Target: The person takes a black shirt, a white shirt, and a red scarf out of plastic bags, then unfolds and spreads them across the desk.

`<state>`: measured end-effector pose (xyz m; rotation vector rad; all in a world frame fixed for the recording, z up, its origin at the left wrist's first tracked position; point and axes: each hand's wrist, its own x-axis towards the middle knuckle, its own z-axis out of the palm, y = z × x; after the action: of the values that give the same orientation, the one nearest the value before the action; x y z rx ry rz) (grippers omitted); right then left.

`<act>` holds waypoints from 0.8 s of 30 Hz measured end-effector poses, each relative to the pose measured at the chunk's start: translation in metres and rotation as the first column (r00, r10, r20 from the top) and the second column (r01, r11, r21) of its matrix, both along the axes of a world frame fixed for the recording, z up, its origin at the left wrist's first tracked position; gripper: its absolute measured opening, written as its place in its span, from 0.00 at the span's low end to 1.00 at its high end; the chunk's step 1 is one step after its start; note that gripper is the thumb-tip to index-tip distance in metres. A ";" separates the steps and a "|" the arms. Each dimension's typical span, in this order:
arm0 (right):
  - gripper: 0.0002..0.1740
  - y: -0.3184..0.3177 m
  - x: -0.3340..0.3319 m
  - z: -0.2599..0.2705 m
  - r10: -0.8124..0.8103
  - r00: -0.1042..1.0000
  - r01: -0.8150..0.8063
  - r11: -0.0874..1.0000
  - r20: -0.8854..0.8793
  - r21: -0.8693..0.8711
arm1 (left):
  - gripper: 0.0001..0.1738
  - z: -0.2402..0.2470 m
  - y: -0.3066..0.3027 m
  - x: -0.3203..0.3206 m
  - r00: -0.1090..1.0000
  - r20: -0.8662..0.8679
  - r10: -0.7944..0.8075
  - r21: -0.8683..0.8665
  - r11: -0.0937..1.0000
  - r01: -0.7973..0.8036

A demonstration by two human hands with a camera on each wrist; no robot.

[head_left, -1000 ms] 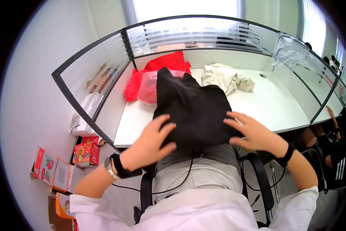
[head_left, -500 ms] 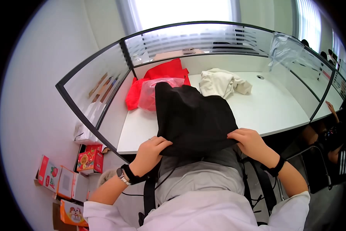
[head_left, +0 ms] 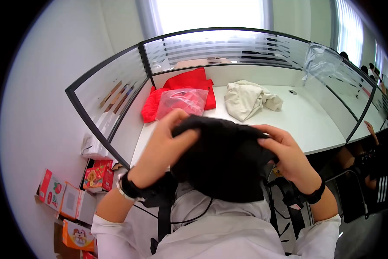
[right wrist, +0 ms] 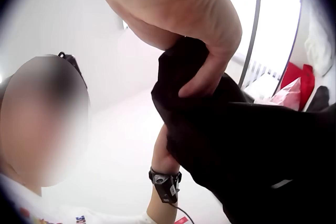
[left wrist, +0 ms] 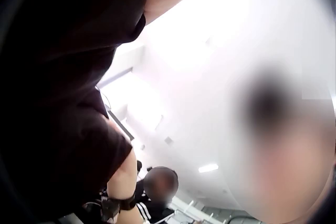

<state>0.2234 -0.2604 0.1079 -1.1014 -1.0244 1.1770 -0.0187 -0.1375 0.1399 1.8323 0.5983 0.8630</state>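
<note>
A black cloth (head_left: 222, 166) hangs between both hands above the lap in the head view. My left hand (head_left: 161, 140) pinches its upper left edge between thumb and fingers. At the upper right edge, my right hand (head_left: 287, 155) grips the cloth, thumb on the near side. The right wrist view shows the right hand (right wrist: 194, 19) with its thumb pressed on the folded black cloth (right wrist: 252, 145). Black cloth (left wrist: 63, 103) fills the left side of the left wrist view, where the left hand's fingers are not visible.
On the white desk (head_left: 308, 125) lie red fabric (head_left: 189, 80), a clear plastic bag (head_left: 183, 101) and a cream cloth (head_left: 246, 99). Glass-topped partitions surround it. Boxes (head_left: 98, 177) stand on the floor at left; a person (head_left: 373, 159) sits at far right.
Both hands have risen from the cloth's near edge with that edge held. The cloth has come off the desk and now hangs bunched over the lap, uncovering the plastic bag.
</note>
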 end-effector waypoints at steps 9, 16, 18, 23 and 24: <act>0.30 -0.001 -0.042 -0.017 0.403 0.599 -0.520 0.853 0.692 -0.046 | 0.26 -0.036 -0.065 -0.006 0.693 -0.420 -0.586 -0.101 0.789 0.606; 0.25 0.020 -0.007 0.016 0.403 0.337 -0.569 0.807 0.851 -0.157 | 0.21 -0.031 -0.059 -0.021 0.849 -0.398 -0.348 0.298 0.826 0.478; 0.20 0.025 0.030 0.049 0.198 0.404 -0.389 0.921 0.893 -0.028 | 0.15 -0.022 -0.055 -0.030 0.913 -0.339 -0.225 0.465 0.804 0.371; 0.19 0.018 0.218 0.139 -0.659 0.712 0.577 0.355 -0.241 0.736 | 0.09 -0.036 -0.045 -0.039 0.898 -0.288 -0.332 0.250 0.879 0.406; 0.22 0.007 0.239 0.143 -0.575 0.761 0.536 0.297 -0.300 0.790 | 0.08 -0.042 -0.044 -0.037 0.887 -0.313 -0.341 0.262 0.866 0.425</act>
<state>0.4619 -0.2535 0.2508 -0.5502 -0.9331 -0.0311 -0.0562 -0.1812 0.0976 2.2879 0.2296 0.4710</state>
